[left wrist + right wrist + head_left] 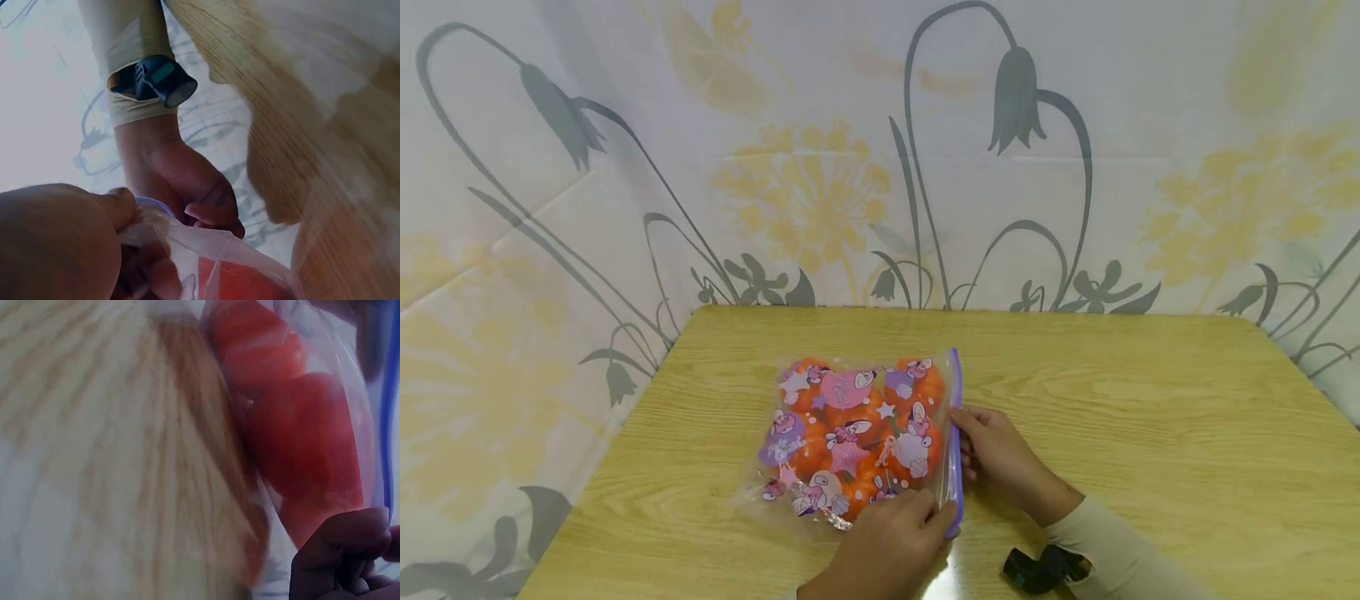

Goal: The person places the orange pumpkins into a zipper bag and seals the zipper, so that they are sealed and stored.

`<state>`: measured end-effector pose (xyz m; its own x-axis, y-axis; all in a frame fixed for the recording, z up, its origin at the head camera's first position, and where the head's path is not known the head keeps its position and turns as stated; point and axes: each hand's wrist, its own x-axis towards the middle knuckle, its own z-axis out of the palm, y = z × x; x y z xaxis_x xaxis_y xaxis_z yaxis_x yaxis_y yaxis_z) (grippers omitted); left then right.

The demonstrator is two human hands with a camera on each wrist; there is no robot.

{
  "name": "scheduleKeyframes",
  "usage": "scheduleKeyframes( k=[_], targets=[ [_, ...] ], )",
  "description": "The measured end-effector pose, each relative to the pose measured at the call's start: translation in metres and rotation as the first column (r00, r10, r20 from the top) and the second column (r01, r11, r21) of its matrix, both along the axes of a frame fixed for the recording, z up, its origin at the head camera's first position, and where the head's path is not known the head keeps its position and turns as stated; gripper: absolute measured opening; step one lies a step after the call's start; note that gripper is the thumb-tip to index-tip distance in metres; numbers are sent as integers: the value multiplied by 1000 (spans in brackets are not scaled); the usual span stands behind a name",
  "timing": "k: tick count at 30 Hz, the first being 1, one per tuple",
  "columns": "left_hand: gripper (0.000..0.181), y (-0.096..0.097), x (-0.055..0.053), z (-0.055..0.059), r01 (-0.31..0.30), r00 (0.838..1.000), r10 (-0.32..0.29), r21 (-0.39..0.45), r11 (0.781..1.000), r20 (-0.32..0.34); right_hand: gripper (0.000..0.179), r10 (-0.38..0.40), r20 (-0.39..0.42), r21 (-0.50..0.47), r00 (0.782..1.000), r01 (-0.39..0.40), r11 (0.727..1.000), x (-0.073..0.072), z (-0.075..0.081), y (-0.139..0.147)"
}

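Observation:
A clear zip bag (850,442) printed with pink and purple cartoon figures, stars and shells lies on the table, full of rounded orange-red items (300,431). Along its right side runs a purple zip strip (956,392). My right hand (1003,454) pinches this strip near its middle, thumb on top and fingers curled beneath. Lower down, my left hand (895,537) grips the near corner of the bag beside the strip. From the left wrist, the left hand (69,231) shows with the clear plastic between thumb and fingers, the right hand (194,181) just beyond.
The bag lies on a wood-grain table (1112,392). Behind it and to the left hangs a pale curtain (850,100) with grey and yellow flowers. A black device (1045,569) is strapped at my right wrist, over the beige sleeve (1120,550).

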<state>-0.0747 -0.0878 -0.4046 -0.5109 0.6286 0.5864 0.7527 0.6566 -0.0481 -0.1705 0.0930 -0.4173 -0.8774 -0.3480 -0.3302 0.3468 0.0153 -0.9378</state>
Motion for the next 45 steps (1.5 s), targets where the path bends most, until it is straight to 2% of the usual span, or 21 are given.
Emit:
scheduleKeyframes(
  k=[5, 10, 12, 16, 18, 23, 29, 34, 41, 45],
  targets=[
    [31, 0, -2, -2, 94, 996, -93, -38, 995, 11, 33, 8, -10, -8, 1000, -8, 1000, 0, -4, -4],
    [28, 1, 0, -5, 172, 985, -173, -77, 982, 1, 38, -34, 9, -1, 999, 34, 999, -1, -7, -4],
    [27, 2, 2, -5, 208, 978, -204, -79, 975, 49, 37, -68, 29, 1, 997, 68, 998, -3, -8, -4],
    [26, 4, 5, -3, 244, 959, -228, -77, 967, 168, 36, -99, 84, -13, 992, 100, 995, -9, -9, -2],
    [27, 3, 7, -1, 254, 948, -230, -90, 963, 219, 36, -108, 93, -15, 990, 110, 994, -11, -9, -1],
    [35, 1, 8, 3, 258, 939, -220, -121, 958, 265, 35, -120, 53, 42, 991, 117, 992, -18, -10, -2],
    [37, 1, 6, 3, 255, 942, -213, -140, 957, 260, 34, -112, 19, 73, 993, 111, 991, -24, -11, -3],
    [44, 0, 6, 3, 267, 939, -217, -170, 949, 268, 33, -106, -7, 83, 994, 106, 991, -25, -11, -4],
    [46, 0, 5, 2, 272, 944, -213, -229, 935, 252, 33, -126, -27, 85, 992, 128, 988, -26, -11, -6],
    [45, -1, 4, 1, 277, 940, -217, -216, 936, 264, 34, -138, -22, 85, 990, 139, 987, -28, -13, -7]
  ],
)
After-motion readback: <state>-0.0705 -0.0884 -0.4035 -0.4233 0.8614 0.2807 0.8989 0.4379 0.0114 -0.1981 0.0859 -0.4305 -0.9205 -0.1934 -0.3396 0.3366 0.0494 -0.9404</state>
